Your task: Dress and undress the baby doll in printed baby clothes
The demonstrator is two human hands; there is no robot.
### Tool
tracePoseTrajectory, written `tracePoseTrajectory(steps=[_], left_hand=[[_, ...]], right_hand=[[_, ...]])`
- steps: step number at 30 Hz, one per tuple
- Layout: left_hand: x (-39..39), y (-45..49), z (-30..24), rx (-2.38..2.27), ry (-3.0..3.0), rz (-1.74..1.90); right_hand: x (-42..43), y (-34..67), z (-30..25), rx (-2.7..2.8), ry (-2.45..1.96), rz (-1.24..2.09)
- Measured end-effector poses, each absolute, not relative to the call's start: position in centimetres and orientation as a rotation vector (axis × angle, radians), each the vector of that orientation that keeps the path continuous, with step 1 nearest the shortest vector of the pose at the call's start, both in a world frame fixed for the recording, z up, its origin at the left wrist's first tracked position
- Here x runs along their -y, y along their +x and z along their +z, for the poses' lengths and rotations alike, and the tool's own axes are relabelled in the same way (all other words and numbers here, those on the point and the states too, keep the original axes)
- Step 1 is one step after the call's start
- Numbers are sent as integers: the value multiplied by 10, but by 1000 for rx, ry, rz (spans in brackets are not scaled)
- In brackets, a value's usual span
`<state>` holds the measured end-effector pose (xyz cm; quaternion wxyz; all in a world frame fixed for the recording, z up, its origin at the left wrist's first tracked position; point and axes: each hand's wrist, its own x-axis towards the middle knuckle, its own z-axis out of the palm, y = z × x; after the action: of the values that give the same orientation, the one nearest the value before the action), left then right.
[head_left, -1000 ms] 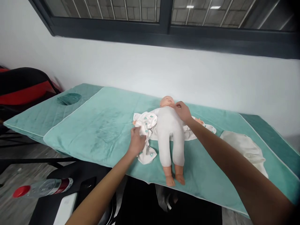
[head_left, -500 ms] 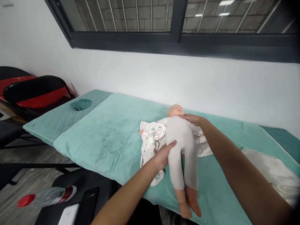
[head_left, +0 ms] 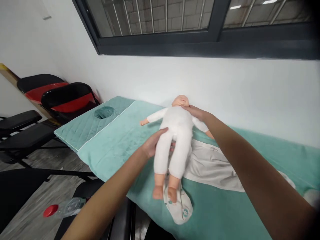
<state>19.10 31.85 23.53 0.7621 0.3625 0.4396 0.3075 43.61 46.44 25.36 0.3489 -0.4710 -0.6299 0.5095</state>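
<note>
A baby doll (head_left: 176,121) with a white cloth body is face up above the bed, its arms spread and its bare feet toward me. My left hand (head_left: 153,143) grips it at the hip, thumb on top and fingertips showing between the legs. At the neck and shoulder, my right hand (head_left: 196,111) holds the doll, with part of the fingers hidden behind it. A white printed baby garment (head_left: 212,163) lies spread on the bed, partly under the doll's legs and partly behind my right forearm.
The green padded bed (head_left: 120,146) runs along the wall below a barred window (head_left: 155,20); a face hole (head_left: 104,112) is at its left end. Black and red folding chairs (head_left: 71,100) stand at the left. Nearer me, a red-capped bottle (head_left: 67,207) lies on a black seat.
The doll, held in both hands, has moved off the printed garment, toward the wall and left in view. Its arms are now exposed, and the garment lies beside and below it. The view has shifted left.
</note>
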Motion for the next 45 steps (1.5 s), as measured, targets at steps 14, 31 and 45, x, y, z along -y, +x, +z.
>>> tracePoseTrajectory(steps=[14,31,45], left_hand=[[-387,61,188,-1180,1400,669],[-273,253,172,-973,2835,480],[-231,382,260,-1180,2384,1314]], right_hand=[[-518,345,174,1637,-1480,1196],[-282,558,195,2191,-1791,765],[-170,552,271,1783,-1583,707]])
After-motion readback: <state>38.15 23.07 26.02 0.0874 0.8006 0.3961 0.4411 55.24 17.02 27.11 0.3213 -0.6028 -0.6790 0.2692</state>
